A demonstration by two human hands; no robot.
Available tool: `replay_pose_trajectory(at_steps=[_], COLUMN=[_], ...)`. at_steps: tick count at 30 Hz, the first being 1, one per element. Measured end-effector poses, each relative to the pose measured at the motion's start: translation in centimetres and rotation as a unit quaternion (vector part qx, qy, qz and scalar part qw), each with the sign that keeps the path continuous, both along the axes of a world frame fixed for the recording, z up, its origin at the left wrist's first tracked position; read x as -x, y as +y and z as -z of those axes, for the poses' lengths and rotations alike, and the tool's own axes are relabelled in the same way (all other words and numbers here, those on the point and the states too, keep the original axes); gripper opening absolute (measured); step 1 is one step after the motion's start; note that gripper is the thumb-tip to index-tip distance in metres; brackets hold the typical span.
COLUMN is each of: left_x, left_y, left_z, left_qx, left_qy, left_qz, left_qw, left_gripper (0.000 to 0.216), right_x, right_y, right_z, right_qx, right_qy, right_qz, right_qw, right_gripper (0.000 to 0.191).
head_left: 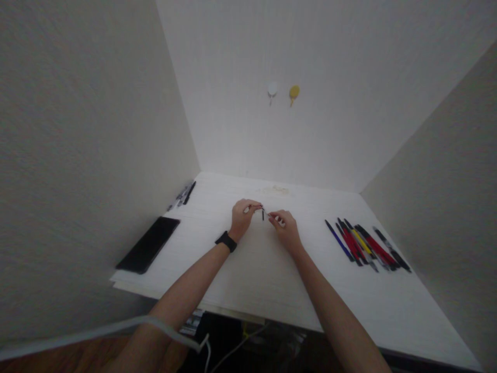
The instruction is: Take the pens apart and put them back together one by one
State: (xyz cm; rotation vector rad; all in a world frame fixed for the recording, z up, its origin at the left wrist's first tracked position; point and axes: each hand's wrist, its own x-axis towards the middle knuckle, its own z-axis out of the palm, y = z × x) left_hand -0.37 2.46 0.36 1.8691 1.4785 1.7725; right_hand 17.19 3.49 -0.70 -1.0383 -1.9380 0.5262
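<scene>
Over the middle of the white table, my left hand (244,213) and my right hand (286,228) face each other, both with fingertips pinched. A thin, pale, pen-like piece (265,211) runs between the two pinches, its left end dark near my left fingertips. Its exact kind is too small to make out. Just below it shows a short black piece (263,215); whether it lies on the table or hangs from the fingers I cannot tell. A black watch (226,241) is strapped round my left wrist.
Several pens (359,241) in blue, red, yellow and black lie at the right. At the left are a black phone-like slab (149,244) and small clear and black pen parts (182,196). Walls enclose three sides; two hooks (294,92) hang behind. A pale cable (155,320) crosses low in front.
</scene>
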Motion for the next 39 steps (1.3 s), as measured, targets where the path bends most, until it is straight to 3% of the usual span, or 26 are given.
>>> replay_pose_trajectory(at_steps=[7, 13, 16, 24, 32, 39], left_x=[0.2, 0.0, -0.1, 0.3, 0.9, 0.6], left_y=[0.2, -0.1, -0.2, -0.1, 0.4, 0.5], left_z=[0.3, 0.3, 0.1, 0.2, 0.8, 0.8], left_qx=[-0.001, -0.024, -0.028, -0.017, -0.021, 0.023], left_qy=[0.07, 0.084, 0.064, -0.004, -0.052, 0.064], left_qz=[0.038, 0.017, -0.021, -0.218, -0.262, -0.245], left_qw=[0.997, 0.996, 0.997, 0.976, 0.964, 0.967], left_gripper=[0.016, 0.016, 0.02, 0.026, 0.021, 0.016], right_x=[0.0, -0.2, -0.4, -0.5, -0.7, -0.8], right_y=[0.1, 0.6, 1.0, 1.1, 1.0, 1.0], right_z=[0.1, 0.3, 0.4, 0.3, 0.2, 0.1], right_qx=[0.023, 0.088, 0.109, 0.106, 0.086, 0.083], right_qy=[0.018, 0.084, 0.117, 0.135, 0.134, 0.133], right_qz=[0.002, 0.014, 0.014, 0.026, 0.041, 0.053], right_qw=[1.0, 0.992, 0.987, 0.985, 0.986, 0.986], right_gripper=[0.019, 0.028, 0.031, 0.032, 0.03, 0.029])
